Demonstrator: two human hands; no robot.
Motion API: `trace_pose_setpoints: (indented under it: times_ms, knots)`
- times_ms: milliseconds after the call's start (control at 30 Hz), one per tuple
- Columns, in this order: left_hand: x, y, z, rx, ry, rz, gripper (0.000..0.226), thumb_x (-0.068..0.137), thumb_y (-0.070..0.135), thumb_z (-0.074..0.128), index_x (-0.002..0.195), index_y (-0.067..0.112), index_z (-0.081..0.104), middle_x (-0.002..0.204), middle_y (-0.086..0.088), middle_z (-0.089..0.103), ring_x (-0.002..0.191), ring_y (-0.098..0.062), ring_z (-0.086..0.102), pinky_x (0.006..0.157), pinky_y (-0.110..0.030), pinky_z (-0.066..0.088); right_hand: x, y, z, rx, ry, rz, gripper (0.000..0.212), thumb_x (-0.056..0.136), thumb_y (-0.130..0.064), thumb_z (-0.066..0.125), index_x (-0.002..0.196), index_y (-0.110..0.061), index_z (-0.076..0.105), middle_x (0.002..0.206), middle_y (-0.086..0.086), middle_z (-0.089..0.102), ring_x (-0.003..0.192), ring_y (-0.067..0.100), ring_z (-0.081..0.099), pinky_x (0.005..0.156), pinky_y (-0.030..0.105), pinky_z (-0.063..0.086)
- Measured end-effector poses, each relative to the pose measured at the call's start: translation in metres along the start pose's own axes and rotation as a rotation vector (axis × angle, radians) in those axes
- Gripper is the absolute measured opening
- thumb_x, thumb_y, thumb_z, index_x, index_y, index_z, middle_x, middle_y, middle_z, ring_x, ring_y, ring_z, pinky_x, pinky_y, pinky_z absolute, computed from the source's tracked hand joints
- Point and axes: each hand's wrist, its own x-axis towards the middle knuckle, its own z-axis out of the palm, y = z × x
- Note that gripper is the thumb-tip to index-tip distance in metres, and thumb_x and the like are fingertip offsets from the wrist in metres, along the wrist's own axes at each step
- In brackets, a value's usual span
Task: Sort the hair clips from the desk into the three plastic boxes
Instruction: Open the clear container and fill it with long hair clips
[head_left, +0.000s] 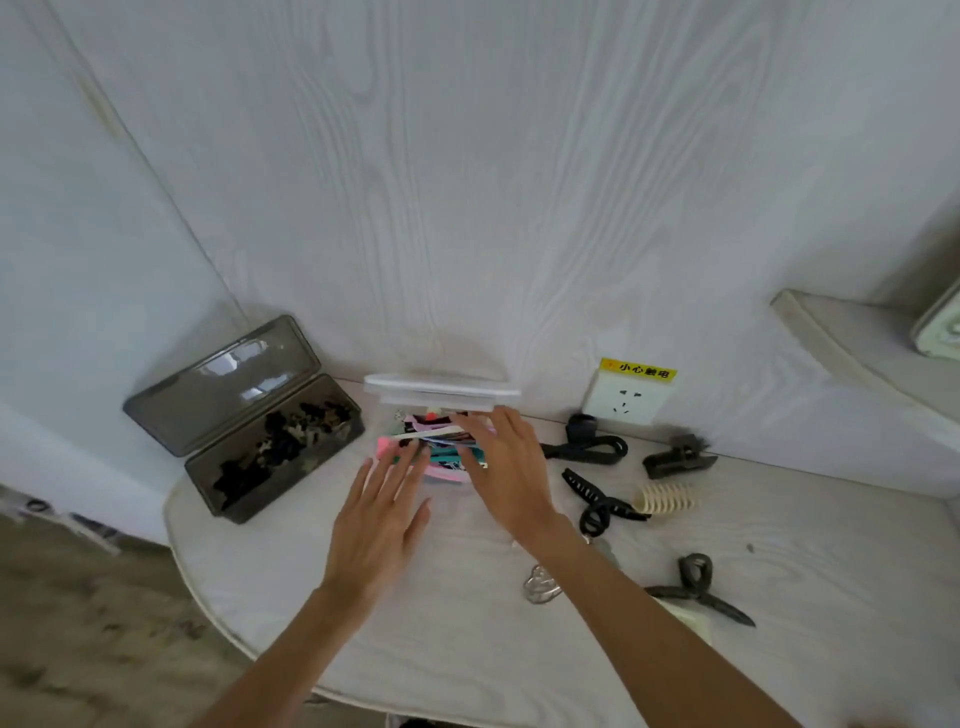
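A clear plastic box (441, 392) with its lid up stands at the back middle of the desk, packed with colourful flat hair clips (441, 449). My right hand (506, 470) lies flat on top of these clips, fingers spread. My left hand (379, 525) hovers at the box's near left side, fingers apart, tips touching the pink clips. A dark smoked box (275, 452) with its lid open sits at the left and holds several small dark clips. Large black claw clips (597, 501) (587, 447) (675, 457) (698, 590), a cream one (667, 496) and a clear one (540, 587) lie on the desk to the right.
The white desk (415, 649) has a rounded edge at the front left, with the floor beyond. A wall socket (626, 400) with a yellow warning label sits on the back wall. A pale shelf (857, 332) juts out at the upper right.
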Motion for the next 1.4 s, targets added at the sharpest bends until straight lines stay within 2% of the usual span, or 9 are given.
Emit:
trace_pose_setpoints:
  times_ms: [167,300,400,500,633,767,867,1100,1400]
  knots:
    - [0.018,-0.003,-0.002,-0.01,-0.072,-0.028,0.067,0.096,0.055,0.01,0.147,0.015,0.022,0.152,-0.004,0.022,0.141,-0.02,0.017,0.116,-0.035,0.005,-0.009,0.02,0.001,-0.155,-0.023,-0.152,0.027,0.083,-0.017,0.063,0.11,-0.022,0.064,0.112,-0.002,0.064,0.101,0.018,0.059,0.082,0.03,0.052]
    - [0.039,-0.004,-0.004,-0.03,-0.124,0.001,0.072,0.094,0.061,0.01,0.142,0.013,0.032,0.148,-0.01,0.036,0.137,-0.028,0.033,0.114,-0.037,0.007,-0.016,0.019,0.007,-0.286,-0.139,-0.128,0.04,0.096,-0.031,0.03,0.128,-0.02,0.052,0.127,-0.003,0.057,0.117,0.019,0.053,0.099,0.037,0.045]
    - [0.044,-0.007,-0.008,-0.031,-0.111,-0.013,0.073,0.094,0.061,0.01,0.141,0.011,0.037,0.144,-0.011,0.043,0.135,-0.028,0.038,0.112,-0.039,0.01,-0.015,0.014,0.01,-0.281,-0.178,-0.008,0.051,0.099,-0.035,0.014,0.127,-0.02,0.054,0.126,-0.001,0.058,0.117,0.022,0.055,0.101,0.042,0.044]
    - [0.037,-0.01,-0.014,-0.194,0.056,-0.164,0.057,0.096,0.048,0.027,0.139,0.013,0.039,0.142,-0.008,0.045,0.134,-0.025,0.038,0.112,-0.036,0.021,-0.014,0.015,0.01,-0.143,-0.134,0.036,0.038,0.094,-0.029,0.032,0.122,-0.02,0.055,0.122,0.002,0.059,0.115,0.021,0.052,0.101,0.035,0.04]
    - [0.03,-0.017,-0.018,-0.246,0.159,-0.247,0.037,0.092,0.038,0.04,0.106,0.017,0.068,0.111,-0.001,0.067,0.105,-0.024,0.058,0.085,-0.036,0.048,-0.019,0.015,0.001,0.1,-0.002,0.232,0.034,0.081,-0.02,0.06,0.115,-0.022,0.059,0.117,-0.001,0.059,0.113,0.011,0.04,0.097,0.023,0.03]
    - [0.034,-0.02,-0.019,-0.16,0.11,-0.244,0.012,0.083,0.022,0.067,0.088,0.014,0.074,0.089,-0.001,0.074,0.091,-0.027,0.061,0.072,-0.038,0.051,-0.021,0.011,-0.003,0.162,-0.117,0.357,0.019,0.087,-0.023,0.058,0.103,-0.022,0.068,0.129,-0.004,0.051,0.12,0.014,0.043,0.096,0.029,0.039]
    - [0.035,-0.021,-0.025,-0.081,0.05,-0.201,0.012,0.082,0.023,0.068,0.079,0.014,0.075,0.079,-0.003,0.073,0.082,-0.028,0.062,0.069,-0.038,0.049,-0.02,0.01,-0.008,0.223,-0.187,0.394,0.019,0.09,-0.024,0.055,0.103,-0.023,0.069,0.134,-0.008,0.045,0.114,0.013,0.047,0.087,0.028,0.047]
    - [0.007,-0.017,-0.036,-0.062,0.017,-0.221,0.015,0.079,0.026,0.07,0.068,0.016,0.075,0.062,0.0,0.069,0.067,-0.024,0.06,0.066,-0.035,0.049,-0.029,0.007,-0.022,0.157,-0.289,0.262,0.02,0.088,-0.027,0.058,0.103,-0.024,0.071,0.131,-0.004,0.049,0.112,0.018,0.048,0.089,0.028,0.043]
    - [-0.006,-0.012,-0.049,-0.199,0.033,-0.359,0.017,0.081,0.039,0.065,0.091,0.028,0.074,0.097,0.008,0.072,0.096,-0.017,0.061,0.08,-0.034,0.046,-0.029,0.003,-0.037,0.263,-0.289,0.333,0.028,0.087,-0.031,0.059,0.114,-0.026,0.062,0.117,-0.004,0.056,0.111,0.013,0.049,0.092,0.026,0.04]
